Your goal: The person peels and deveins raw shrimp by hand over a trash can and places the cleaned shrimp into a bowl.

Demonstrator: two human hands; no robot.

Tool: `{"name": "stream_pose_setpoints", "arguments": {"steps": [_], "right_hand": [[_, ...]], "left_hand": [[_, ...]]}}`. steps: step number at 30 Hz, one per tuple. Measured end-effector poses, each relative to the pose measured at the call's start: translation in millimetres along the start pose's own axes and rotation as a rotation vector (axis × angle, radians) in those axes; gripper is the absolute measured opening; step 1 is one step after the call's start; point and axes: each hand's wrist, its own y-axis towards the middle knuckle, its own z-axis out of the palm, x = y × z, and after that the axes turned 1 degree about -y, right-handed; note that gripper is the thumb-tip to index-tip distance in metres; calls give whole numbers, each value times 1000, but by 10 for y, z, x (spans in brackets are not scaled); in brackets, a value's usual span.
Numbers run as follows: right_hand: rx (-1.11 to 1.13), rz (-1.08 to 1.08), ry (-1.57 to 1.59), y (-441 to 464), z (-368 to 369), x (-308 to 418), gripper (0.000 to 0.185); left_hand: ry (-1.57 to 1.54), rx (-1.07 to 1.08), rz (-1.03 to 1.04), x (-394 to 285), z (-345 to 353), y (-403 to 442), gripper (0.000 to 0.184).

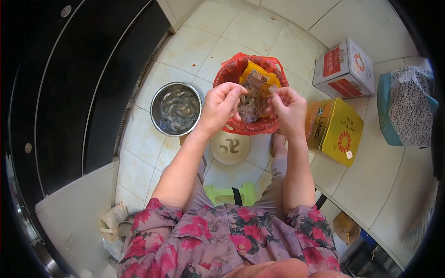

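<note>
My left hand point(222, 105) and my right hand point(288, 109) are raised over a bin lined with a red plastic bag point(227, 73). Thumb and fingers of the left are pinched together; what they hold is too small to make out. My right fingertips pinch a small translucent piece of shrimp shell point(273, 88). Below them, shrimp shells point(250, 104) and a yellow packet point(259, 72) lie in the bin. Left of it stands a steel bowl point(176, 84) of raw grey shrimp point(177, 110). A white bowl point(232, 159) nearer me holds a few shrimp point(233, 145).
A green stool point(249, 191) is between my legs. To the right are a yellow tin point(345, 129), a red-and-white carton point(345, 69) and a patterned bag point(408, 106). Black cabinet fronts point(88, 83) line the left. A plastic bag point(113, 222) sits lower left.
</note>
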Motion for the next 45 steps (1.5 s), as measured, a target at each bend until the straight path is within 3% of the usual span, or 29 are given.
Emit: {"name": "stream_pose_setpoints", "arguments": {"steps": [2,6,8,12,14,16,18,22,28,30,34,40,45], "right_hand": [[-15,15,15,-8,-44,-10,7],[-35,-12,-81,16,-44,-55,6],[-92,-199,-217,37,-52,-174,9],[-121,-237,-108,7,6,-132,15],[82,-94,162,-99,64,1,23],[147,-105,156,-123,89,-20,22],[175,-421,-47,-125,121,-68,16],[79,-560,-341,-146,21,44,10],[82,-570,-359,-146,-56,31,9],[71,-550,-339,-133,-70,-17,10],[105,-498,-358,-154,-82,19,10],[160,-492,-496,-157,16,-42,8],[181,-504,-598,-154,51,-85,8]], "left_hand": [[-321,12,-91,-16,-5,-5,22],[-557,70,-227,-68,-17,10,25],[-596,95,-233,-107,11,15,25],[-628,136,-240,-91,86,32,34],[-614,146,-239,-97,126,32,34],[-596,158,-239,-98,168,40,35],[-601,163,-228,-84,212,39,35],[-585,180,-233,-55,273,49,35],[-253,119,-194,19,339,73,28],[234,106,69,100,335,88,27],[371,62,154,118,331,79,25],[570,152,24,63,227,73,24],[652,212,119,88,137,76,21]]}}
